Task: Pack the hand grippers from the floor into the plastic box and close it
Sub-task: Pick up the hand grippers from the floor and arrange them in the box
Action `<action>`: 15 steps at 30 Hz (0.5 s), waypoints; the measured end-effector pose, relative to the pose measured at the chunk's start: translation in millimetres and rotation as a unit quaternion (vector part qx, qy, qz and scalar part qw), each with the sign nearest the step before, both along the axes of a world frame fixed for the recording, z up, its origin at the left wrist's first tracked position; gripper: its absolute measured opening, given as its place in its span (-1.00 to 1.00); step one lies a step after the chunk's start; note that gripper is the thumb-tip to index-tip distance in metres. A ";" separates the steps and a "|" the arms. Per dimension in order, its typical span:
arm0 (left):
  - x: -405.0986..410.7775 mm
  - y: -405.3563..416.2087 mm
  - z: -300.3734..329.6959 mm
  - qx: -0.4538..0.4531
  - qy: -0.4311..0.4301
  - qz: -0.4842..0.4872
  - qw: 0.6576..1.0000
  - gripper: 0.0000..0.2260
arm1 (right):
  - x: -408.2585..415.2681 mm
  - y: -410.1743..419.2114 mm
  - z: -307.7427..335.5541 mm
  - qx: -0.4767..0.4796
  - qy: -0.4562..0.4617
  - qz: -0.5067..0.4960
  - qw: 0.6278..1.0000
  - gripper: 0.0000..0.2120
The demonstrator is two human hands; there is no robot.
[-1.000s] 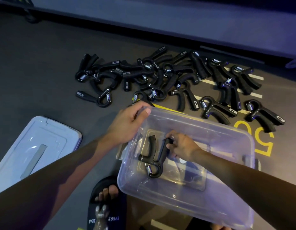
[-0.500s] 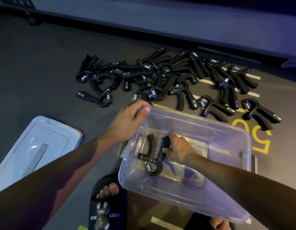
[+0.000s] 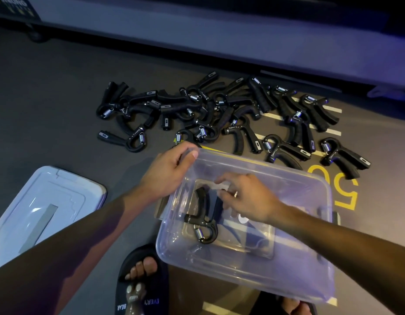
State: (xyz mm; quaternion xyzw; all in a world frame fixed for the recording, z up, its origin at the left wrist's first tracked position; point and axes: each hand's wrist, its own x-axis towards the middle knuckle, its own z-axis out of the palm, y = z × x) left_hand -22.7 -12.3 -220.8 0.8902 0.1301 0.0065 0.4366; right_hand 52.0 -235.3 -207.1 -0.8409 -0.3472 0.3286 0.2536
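A clear plastic box [image 3: 287, 287] sits tilted on the dark floor in front of me. One black hand gripper [image 3: 202, 218] with a steel spring lies on its bottom at the left. My right hand [image 3: 244, 196] hovers inside the box just above that gripper's handles, fingers loose and holding nothing. My left hand [image 3: 167, 171] grips the box's far left corner. Several more black hand grippers [image 3: 219, 114] lie in a heap on the floor beyond the box. The box's lid [image 3: 42, 208] lies flat on the floor at the left.
My feet in dark slippers [image 3: 140, 283] are right under the box's near edge. A long grey platform edge [image 3: 219, 42] runs across the back. Yellow "50" and white stripes [image 3: 342, 194] mark the floor at right.
My right hand has let go of the hand gripper, which now lies on the box's bottom, and has lifted slightly. My left hand still grips the box's corner.
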 end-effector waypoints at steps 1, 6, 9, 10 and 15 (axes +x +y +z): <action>0.3 0.3 0.7 -0.002 -0.003 -0.002 1.000 -0.80 | 6.8 1.1 13.8 0.048 0.017 -0.010 0.999 -0.85; 3.7 2.6 1.1 0.004 0.021 -0.014 1.000 -0.77 | 60.3 2.0 37.9 0.140 0.074 -0.158 0.975 -0.94; 18.4 6.4 9.5 0.038 -0.002 -0.027 0.999 -0.72 | 105.6 1.9 24.0 0.159 0.068 -0.285 0.943 -0.87; 26.2 6.9 13.5 0.046 -0.015 -0.029 0.998 -0.69 | 122.8 -2.6 17.4 0.150 0.048 -0.313 0.937 -0.87; 46.4 -2.8 17.7 0.052 0.003 -0.068 0.996 -0.66 | 180.0 -55.0 -33.7 -0.215 -0.070 -0.210 0.951 -0.74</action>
